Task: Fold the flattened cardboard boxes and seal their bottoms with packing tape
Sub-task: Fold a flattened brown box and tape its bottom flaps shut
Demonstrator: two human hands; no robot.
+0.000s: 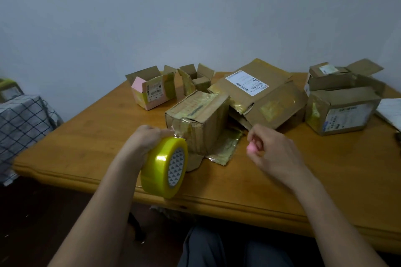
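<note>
A brown cardboard box [201,119] stands bottom-up in the middle of the wooden table [325,171], with old yellowish tape across its top face. My left hand [144,140] grips a large yellow tape roll [163,168] just in front of the box's near left corner; a strip of tape runs from the roll onto that corner. My right hand [271,148] hovers to the right of the box, fingers curled round a small pink object [251,147] that is blurred.
Behind lie a flattened box with a white label [256,91], a pink-sided open box [152,91], a small open box [195,79] and a stack of open boxes [342,104] at right. A checked cloth [19,130] covers something at left. White paper [390,110] lies at the right edge.
</note>
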